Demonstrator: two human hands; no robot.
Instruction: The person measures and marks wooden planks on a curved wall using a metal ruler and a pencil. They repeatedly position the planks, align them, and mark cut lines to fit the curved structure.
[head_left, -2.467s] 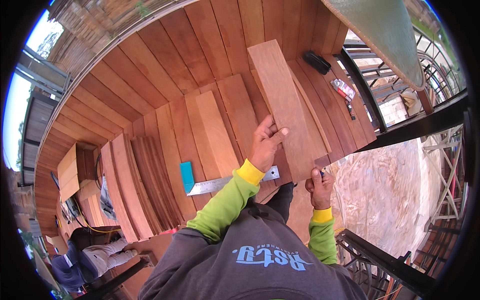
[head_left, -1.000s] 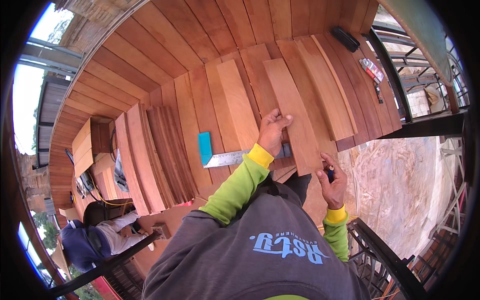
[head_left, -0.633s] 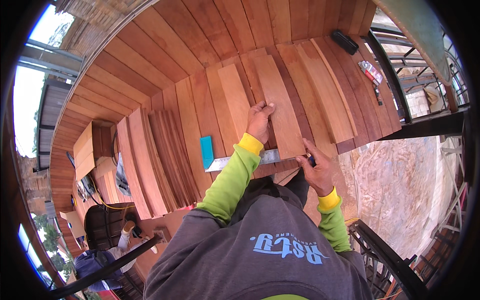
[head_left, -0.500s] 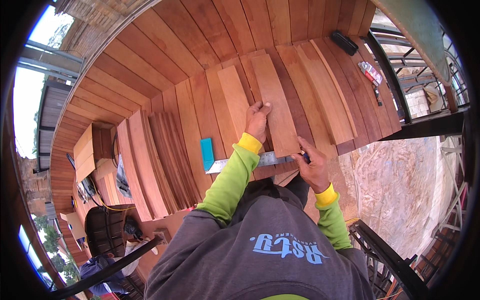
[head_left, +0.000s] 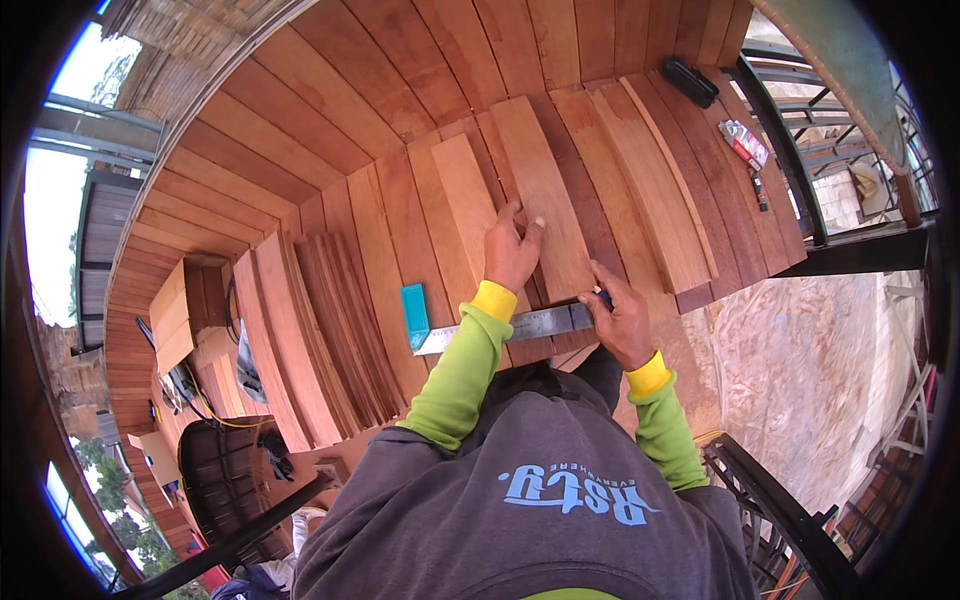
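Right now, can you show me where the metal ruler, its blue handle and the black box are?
metal ruler [head_left: 530, 324], head view, middle of the steel blade.
blue handle [head_left: 414, 314], head view, centre of the handle.
black box [head_left: 690, 82], head view, its top.

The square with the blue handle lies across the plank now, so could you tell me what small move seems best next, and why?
Probably draw the mark along the square. Its metal blade lies across the near end of the plank, the left hand presses flat on the plank above it, and the right hand sits at the blade's right end, seemingly holding a dark marking tool.
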